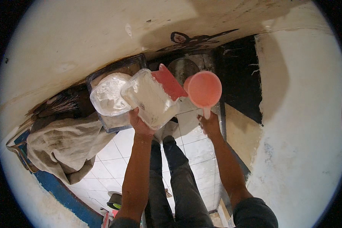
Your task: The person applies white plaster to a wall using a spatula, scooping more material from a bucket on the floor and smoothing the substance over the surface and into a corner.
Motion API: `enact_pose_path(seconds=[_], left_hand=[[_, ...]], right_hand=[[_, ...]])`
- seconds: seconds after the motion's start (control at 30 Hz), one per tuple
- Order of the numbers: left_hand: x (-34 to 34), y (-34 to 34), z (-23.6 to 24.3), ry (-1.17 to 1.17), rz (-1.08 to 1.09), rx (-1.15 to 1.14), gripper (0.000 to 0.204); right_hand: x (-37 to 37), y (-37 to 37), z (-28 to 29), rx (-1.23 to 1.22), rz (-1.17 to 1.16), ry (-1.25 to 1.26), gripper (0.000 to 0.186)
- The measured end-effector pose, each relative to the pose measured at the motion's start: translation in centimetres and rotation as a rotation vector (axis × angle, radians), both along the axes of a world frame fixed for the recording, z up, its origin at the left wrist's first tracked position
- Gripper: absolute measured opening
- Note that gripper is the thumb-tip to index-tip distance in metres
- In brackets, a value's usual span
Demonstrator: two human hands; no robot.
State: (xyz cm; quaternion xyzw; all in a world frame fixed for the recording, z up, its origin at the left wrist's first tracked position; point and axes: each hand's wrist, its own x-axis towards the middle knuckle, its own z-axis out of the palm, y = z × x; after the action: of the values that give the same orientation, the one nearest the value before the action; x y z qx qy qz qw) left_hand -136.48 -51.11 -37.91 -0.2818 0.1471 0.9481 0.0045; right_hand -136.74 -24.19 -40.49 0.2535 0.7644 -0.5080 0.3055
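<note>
My left hand (140, 123) grips the near edge of a translucent rectangular plastic tub (150, 98), tilted, with pale powder coating its inside. A red flat piece (167, 81) sticks out at the tub's far right side, its edge dusted with powder; its kind is unclear. My right hand (210, 123) is closed round the handle of a pink plastic dipper (204, 89), held level with the tub and just right of it. The dipper looks pale pink inside; what it holds, if anything, cannot be made out. Left of the tub, partly behind it, is a rounded clear container (110, 95) with whitish contents.
A dark-framed board (116, 121) lies under the rounded container. Brown sackcloth (64, 144) drapes at the left, beside broom-like bristles (62, 104). A dark round shape (183, 67) lies beyond the tub. Walls close in ahead and at the right; white tiles (114, 152) cover the floor.
</note>
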Motion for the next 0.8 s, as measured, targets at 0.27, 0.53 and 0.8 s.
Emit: enact_pose_path(seconds=[0.27, 0.53, 0.8], left_hand=[[-2.8, 3.0, -0.8, 0.025, 0.032, -0.051, 0.069], [-3.5, 6.1, 0.5, -0.084, -0.005, 0.073, 0.066], [-3.1, 7.7, -1.0, 0.004, -0.097, 0.089, 0.067]], right_hand=[[3.7, -1.5, 10.8, -0.217, -0.363, -0.121, 0.004], [4.8, -2.8, 11.8, -0.271, -0.529, -0.01, 0.007], [5.2, -3.0, 11.6, -0.282, -0.461, 0.093, 0.015]])
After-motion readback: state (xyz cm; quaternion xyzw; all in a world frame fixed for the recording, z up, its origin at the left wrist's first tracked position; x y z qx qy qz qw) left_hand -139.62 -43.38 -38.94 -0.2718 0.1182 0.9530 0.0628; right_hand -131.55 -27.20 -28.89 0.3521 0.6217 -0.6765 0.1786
